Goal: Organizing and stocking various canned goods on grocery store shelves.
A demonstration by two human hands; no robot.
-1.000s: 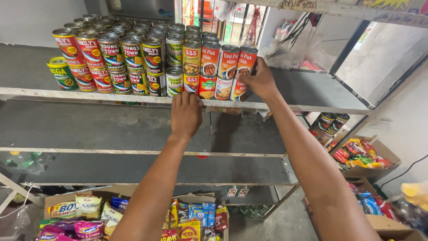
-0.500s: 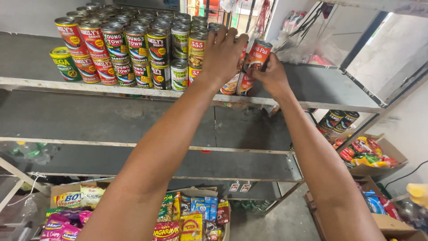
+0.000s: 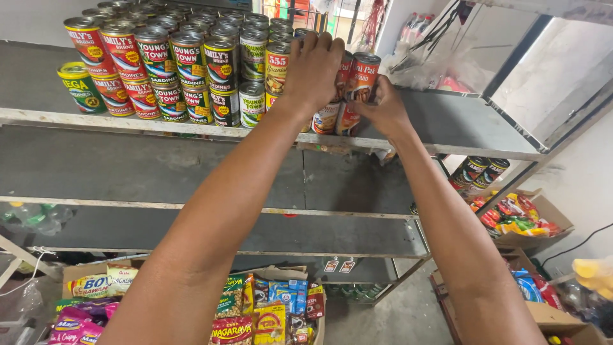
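Note:
Stacked food cans [image 3: 191, 70] with red, green and yellow labels fill the left part of the top grey shelf [image 3: 447, 121]. My left hand [image 3: 313, 70] is wrapped over the upper cans at the right end of the stack. My right hand [image 3: 380, 108] grips a red and orange can [image 3: 363, 75] in the upper tier, just right of the left hand. Beneath them stand two more orange cans [image 3: 332, 118] on the shelf.
Two bare grey shelves [image 3: 159, 172] lie below. Cardboard boxes of colourful snack packets [image 3: 255, 306] sit on the floor, another box [image 3: 517, 217] at right. Two dark cans [image 3: 479, 172] stand low on the right. Plastic bags hang at upper right.
My left hand rose from the shelf edge to the top of the can stack. My right hand stayed on the red and orange can at the stack's right end as the view moved closer.

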